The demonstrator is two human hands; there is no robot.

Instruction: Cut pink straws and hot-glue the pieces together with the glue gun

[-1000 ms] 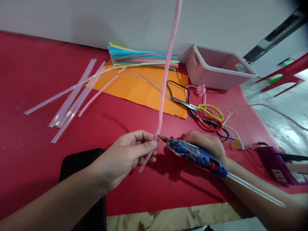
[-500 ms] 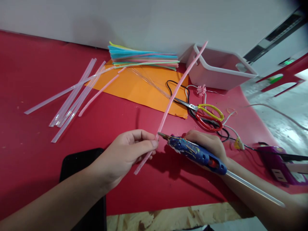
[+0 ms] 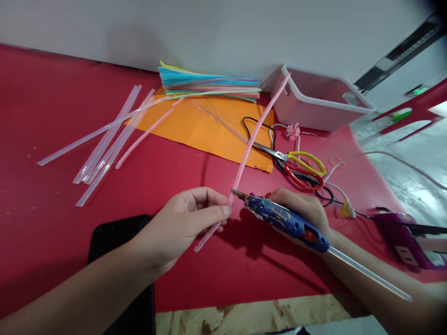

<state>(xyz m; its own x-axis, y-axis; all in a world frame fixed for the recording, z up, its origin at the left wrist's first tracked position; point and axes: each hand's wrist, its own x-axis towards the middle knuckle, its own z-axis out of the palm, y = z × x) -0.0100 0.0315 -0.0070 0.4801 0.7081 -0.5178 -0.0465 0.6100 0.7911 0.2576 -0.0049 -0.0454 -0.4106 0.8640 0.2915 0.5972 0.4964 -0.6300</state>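
And here the left hand (image 3: 190,223) has its grip pinched on the pink stem (image 3: 256,128), low on its length, the rest slanting up and away over the orange sheet (image 3: 209,125). The right hand (image 3: 300,209) grips the blue glue gun (image 3: 279,216), nozzle right at the stem, just above those fingers! Beyond it, scissors (image 3: 303,170) lie on the red bench (image 3: 195,288); clear sticks (image 3: 101,153) sit off left.
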